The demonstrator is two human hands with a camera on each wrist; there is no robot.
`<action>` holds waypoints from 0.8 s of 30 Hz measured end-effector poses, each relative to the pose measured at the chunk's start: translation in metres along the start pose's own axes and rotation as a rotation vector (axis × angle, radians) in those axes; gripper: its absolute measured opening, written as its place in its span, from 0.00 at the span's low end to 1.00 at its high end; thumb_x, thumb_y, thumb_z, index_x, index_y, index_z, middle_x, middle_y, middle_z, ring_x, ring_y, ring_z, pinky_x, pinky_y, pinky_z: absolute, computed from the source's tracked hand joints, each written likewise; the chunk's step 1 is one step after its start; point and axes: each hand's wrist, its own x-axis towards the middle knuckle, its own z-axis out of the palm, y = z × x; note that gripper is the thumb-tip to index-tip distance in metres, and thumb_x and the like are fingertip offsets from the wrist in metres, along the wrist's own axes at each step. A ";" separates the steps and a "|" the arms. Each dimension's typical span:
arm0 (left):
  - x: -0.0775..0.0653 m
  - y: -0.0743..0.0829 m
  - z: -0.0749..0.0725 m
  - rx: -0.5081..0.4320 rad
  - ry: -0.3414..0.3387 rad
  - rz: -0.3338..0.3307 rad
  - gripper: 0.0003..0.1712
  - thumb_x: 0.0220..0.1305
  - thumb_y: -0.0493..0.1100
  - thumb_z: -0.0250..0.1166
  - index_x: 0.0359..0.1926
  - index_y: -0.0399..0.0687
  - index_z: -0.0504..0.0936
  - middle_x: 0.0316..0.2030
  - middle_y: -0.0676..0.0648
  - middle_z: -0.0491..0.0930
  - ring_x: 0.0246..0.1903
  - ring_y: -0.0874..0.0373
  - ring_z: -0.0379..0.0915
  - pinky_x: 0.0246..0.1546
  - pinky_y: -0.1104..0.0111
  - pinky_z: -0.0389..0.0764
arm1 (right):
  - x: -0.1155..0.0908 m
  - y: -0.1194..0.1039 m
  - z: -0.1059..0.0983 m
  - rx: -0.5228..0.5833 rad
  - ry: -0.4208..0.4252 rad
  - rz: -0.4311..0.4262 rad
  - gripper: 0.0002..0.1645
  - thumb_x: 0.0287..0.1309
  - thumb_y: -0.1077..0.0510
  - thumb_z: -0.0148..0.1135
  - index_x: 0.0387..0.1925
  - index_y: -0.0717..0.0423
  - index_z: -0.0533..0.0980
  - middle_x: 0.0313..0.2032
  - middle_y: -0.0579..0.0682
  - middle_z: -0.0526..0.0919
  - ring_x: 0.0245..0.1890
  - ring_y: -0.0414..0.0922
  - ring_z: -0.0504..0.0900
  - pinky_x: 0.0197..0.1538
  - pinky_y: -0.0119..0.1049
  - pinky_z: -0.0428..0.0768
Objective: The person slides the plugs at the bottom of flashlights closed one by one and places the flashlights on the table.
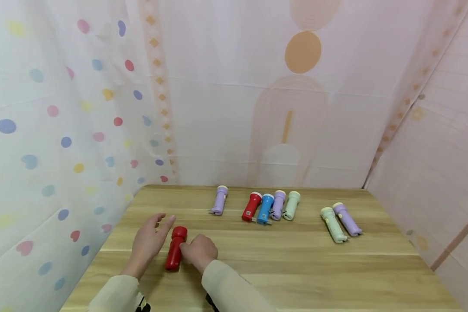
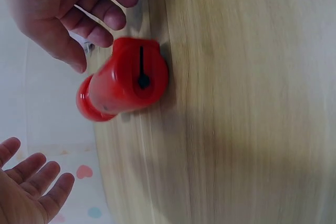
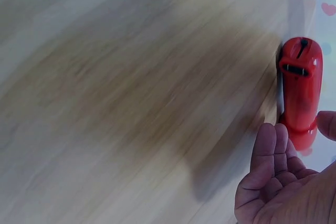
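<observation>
A red flashlight (image 1: 174,251) lies on the wooden table, its wider head pointing away from me. To its left hovers my left hand (image 1: 148,238), fingers spread loosely and the thumb nearest the flashlight. My right hand (image 1: 200,252) is at its right side, thumb tip overlapping the barrel's edge in the head view. In the left wrist view, a gap shows between that thumb and the red flashlight (image 2: 123,80), whose slotted tail faces the camera. The right wrist view shows the right fingers (image 3: 266,145) loosely bent beside the red flashlight's head (image 3: 300,136).
Toward the back stand out a lilac flashlight (image 1: 220,201) and a row of red (image 1: 251,207), blue (image 1: 265,208), lilac (image 1: 278,205) and mint (image 1: 292,205) ones. A mint flashlight (image 1: 334,225) and a lilac flashlight (image 1: 348,219) lie at the right. Patterned curtains (image 1: 218,121) surround the table.
</observation>
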 end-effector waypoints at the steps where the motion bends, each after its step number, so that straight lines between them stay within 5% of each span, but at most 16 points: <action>1: 0.000 0.000 0.001 0.000 -0.004 -0.002 0.53 0.66 0.77 0.45 0.71 0.36 0.62 0.67 0.31 0.64 0.65 0.35 0.60 0.61 0.40 0.65 | 0.000 0.001 -0.001 -0.003 0.001 0.000 0.29 0.57 0.44 0.63 0.07 0.49 0.67 0.09 0.44 0.67 0.13 0.41 0.66 0.20 0.34 0.61; 13: 0.002 -0.005 0.003 0.022 -0.033 0.014 0.52 0.67 0.75 0.44 0.71 0.35 0.61 0.67 0.29 0.64 0.65 0.33 0.60 0.60 0.40 0.66 | 0.008 0.006 -0.021 -0.077 0.001 -0.014 0.31 0.60 0.41 0.61 0.07 0.49 0.65 0.10 0.43 0.64 0.14 0.40 0.64 0.20 0.34 0.63; 24: 0.004 -0.001 0.012 0.053 -0.092 0.044 0.53 0.67 0.74 0.48 0.72 0.34 0.60 0.67 0.27 0.62 0.64 0.31 0.60 0.59 0.39 0.66 | 0.027 0.042 -0.089 -0.154 0.043 0.034 0.24 0.63 0.42 0.59 0.16 0.51 0.76 0.19 0.46 0.75 0.21 0.43 0.72 0.24 0.37 0.69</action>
